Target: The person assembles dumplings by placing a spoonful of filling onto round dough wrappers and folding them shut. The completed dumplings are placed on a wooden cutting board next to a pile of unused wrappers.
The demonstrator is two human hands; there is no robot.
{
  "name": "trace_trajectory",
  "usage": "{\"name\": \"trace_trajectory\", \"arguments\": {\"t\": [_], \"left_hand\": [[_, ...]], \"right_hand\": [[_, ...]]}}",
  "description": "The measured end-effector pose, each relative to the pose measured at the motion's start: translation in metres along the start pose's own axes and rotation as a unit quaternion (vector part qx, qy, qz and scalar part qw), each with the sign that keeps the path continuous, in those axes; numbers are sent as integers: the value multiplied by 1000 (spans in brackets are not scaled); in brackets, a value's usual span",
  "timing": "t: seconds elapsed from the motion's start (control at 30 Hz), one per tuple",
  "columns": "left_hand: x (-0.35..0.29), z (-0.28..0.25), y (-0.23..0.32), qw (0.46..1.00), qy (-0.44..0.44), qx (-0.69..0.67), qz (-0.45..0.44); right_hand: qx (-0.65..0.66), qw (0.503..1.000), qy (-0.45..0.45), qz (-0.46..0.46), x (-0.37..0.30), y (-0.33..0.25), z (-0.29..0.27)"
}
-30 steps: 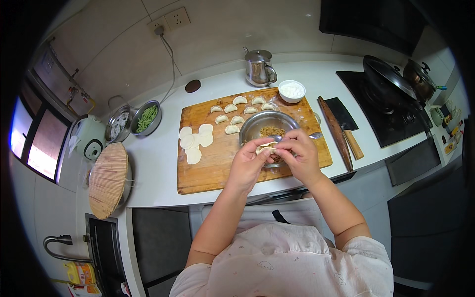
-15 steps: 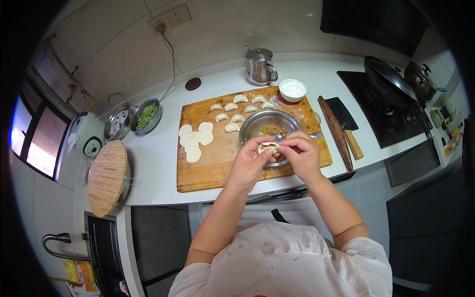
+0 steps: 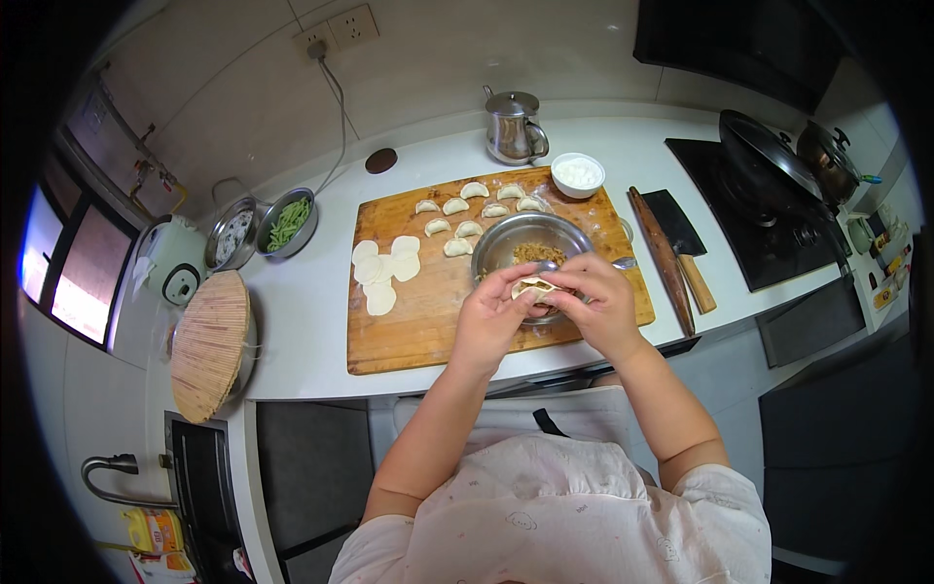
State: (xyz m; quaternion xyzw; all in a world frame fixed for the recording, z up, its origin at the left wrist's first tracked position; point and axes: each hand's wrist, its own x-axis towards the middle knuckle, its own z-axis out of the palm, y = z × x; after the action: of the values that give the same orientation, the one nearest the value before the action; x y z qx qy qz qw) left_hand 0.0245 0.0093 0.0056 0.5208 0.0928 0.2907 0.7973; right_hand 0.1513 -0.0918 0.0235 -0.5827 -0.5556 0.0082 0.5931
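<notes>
Between my two hands is a dumpling [image 3: 532, 287], folded over with some brown filling showing along its top. My left hand [image 3: 491, 313] grips its left side, fingers closed around it. The thumb and fingers of my right hand [image 3: 605, 304] pinch its right edge. Both hands are above the near side of a steel bowl [image 3: 491, 234] of minced filling [image 3: 535, 254], with a spoon [image 3: 623, 263] in it. The bowl stands on a wooden board [image 3: 418, 341]. Several folded dumplings [image 3: 455, 205] lie behind it, and flat round wrappers [image 3: 380, 298] overlap at the left.
A white bowl of flour [image 3: 578, 175] sits at the board's far right corner. Right of the board lie a rolling pin [image 3: 662, 263] and a cleaver [image 3: 693, 277]. A steel pot [image 3: 514, 128] stands behind; green beans [image 3: 289, 226] fill a bowl at left, near a woven lid [image 3: 211, 346].
My right hand's fingers have shifted slightly along the dumpling's edge, and the dumpling has turned a little in my hands. The things on the counter stay where they were.
</notes>
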Motion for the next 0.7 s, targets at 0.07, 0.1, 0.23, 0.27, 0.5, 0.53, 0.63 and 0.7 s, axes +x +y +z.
{"name": "trace_trajectory", "arguments": {"t": [0.07,0.1,0.23,0.27,0.5,0.53,0.63,0.7], "left_hand": [[-1,3,3,1000,5,5,11],[-1,2,2,1000,0,12,6],[-6,1,4,999,-37,34,14],[-7,2,5,998,-51,40,23],[-9,2,5,995,-37,79,44],[-9,1,3,995,-35,82,50],[-7,-3,-2,990,-27,110,89],[-6,-2,-2,988,-18,115,97]], "right_hand": [[12,1000,-13,14,0,1,-1],[15,1000,-13,14,0,2,0],[45,999,10,14,-3,6,3],[41,999,14,8,-3,5,3],[0,999,26,-22,-3,1,2],[-3,999,25,-31,-3,1,2],[-4,1000,11,-29,-1,0,1],[-23,999,-13,-46,3,-1,-2]]}}
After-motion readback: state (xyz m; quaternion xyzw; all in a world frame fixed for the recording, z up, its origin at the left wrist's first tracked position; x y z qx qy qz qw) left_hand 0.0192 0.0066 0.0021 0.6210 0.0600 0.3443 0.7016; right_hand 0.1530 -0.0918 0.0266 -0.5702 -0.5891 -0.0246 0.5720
